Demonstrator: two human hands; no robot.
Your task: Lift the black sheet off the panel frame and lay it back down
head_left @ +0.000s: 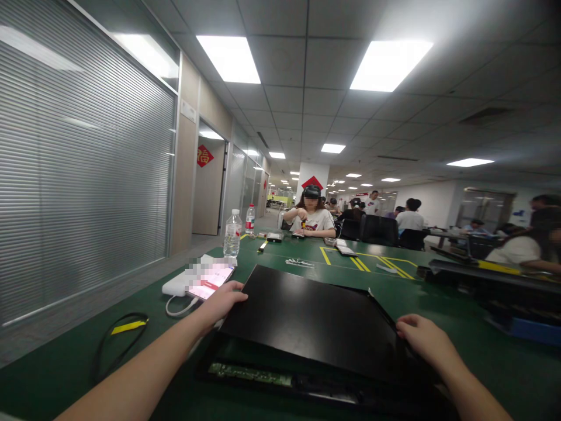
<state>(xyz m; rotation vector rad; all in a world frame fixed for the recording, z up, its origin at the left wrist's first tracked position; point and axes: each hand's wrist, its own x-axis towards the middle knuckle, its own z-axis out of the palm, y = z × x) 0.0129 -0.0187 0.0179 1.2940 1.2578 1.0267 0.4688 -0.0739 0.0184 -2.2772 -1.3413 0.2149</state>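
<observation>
Arms out, left hand point(230, 297) pinches the black screen panel point(313, 321) at its left edge, curled right hand point(424, 338) grips its right!

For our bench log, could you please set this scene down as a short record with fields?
surface: green table
left hand: holds the left edge of a flat black panel
right hand: holds that panel's right edge
under the panel: black housing, with a green circuit board showing at the near side
left of the panel: lit phone, white cable, yellow strip
farther back: white-capped bottle, red-capped bottle
across the table: person with a small yellow-handled tool
</observation>
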